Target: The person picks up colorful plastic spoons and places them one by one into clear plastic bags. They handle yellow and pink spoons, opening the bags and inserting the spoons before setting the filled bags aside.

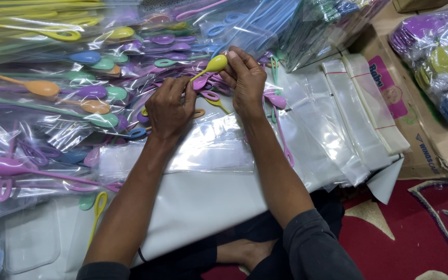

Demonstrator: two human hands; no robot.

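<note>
Presently you grip a yellow long-handled plastic spoon (212, 65) in both hands.
Right hand (245, 83) pinches its bowl; left hand (169, 109) closes round the handle above clear plastic sleeves (208, 145).

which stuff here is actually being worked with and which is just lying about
In hand:
- yellow spoon, pinched at its bowl by the right hand
- its handle end, under the left hand
- loose coloured spoons beside the hands
- clear sleeve lying under the wrists

Lying about:
- bagged spoons
- stack of empty clear bags
- cardboard box
- red rug
</note>
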